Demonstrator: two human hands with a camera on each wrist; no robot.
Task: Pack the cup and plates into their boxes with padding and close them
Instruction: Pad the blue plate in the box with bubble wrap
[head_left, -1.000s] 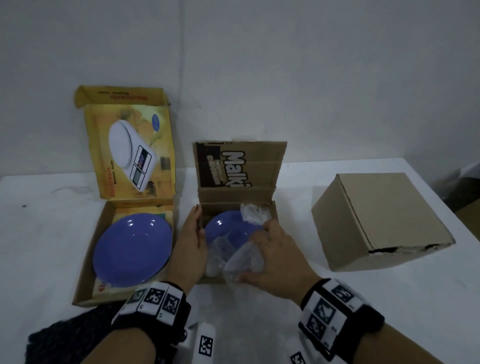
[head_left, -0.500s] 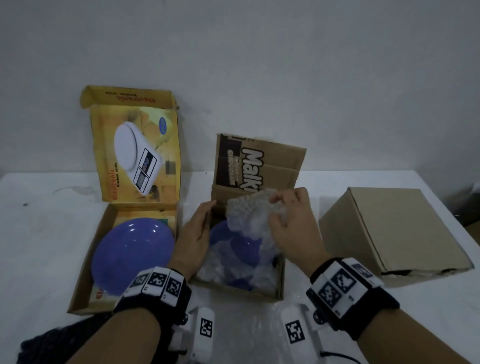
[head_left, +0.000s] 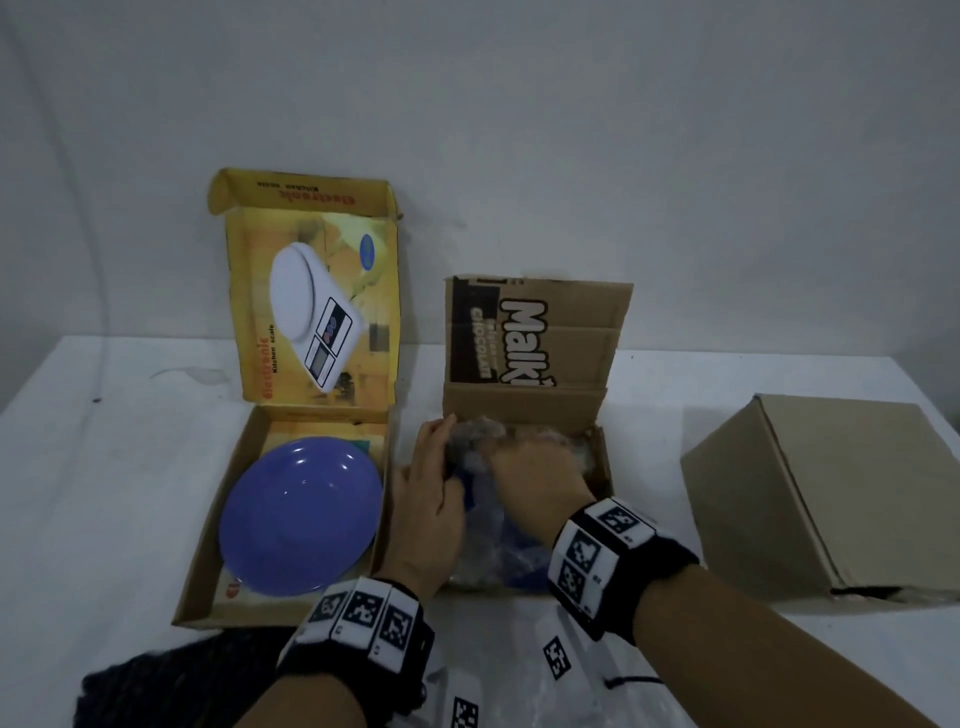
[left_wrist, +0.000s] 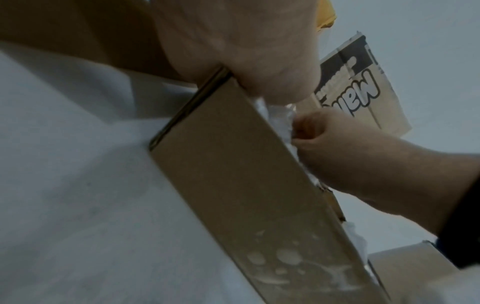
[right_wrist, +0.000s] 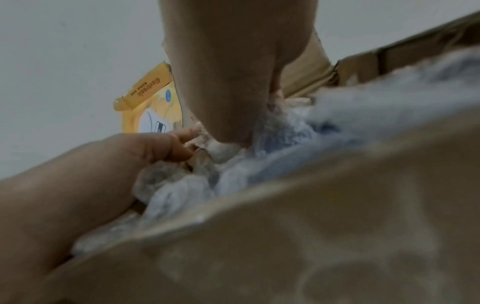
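The open brown cardboard box (head_left: 524, 410) stands in the middle of the table with its printed lid up. A blue plate (head_left: 519, 566) lies inside it, mostly covered by clear bubble wrap (head_left: 475, 441). My left hand (head_left: 441, 441) is at the box's far left corner, and in the right wrist view its fingers (right_wrist: 168, 148) pinch the bubble wrap (right_wrist: 285, 156). My right hand (head_left: 524, 452) is down inside the box, curled on the same wrap. A second blue plate (head_left: 301, 514) lies bare in the open yellow box (head_left: 311, 291) to the left.
A closed plain cardboard box (head_left: 841, 483) sits at the right. A dark cloth (head_left: 171, 680) and a clear plastic sheet (head_left: 519, 665) lie at the near edge under my forearms. The wall rises just behind the boxes.
My right hand, which held the bubble wrap up above the box half a second ago, has come down and pushed it inside. My left hand moved to the wrap at the far left corner.
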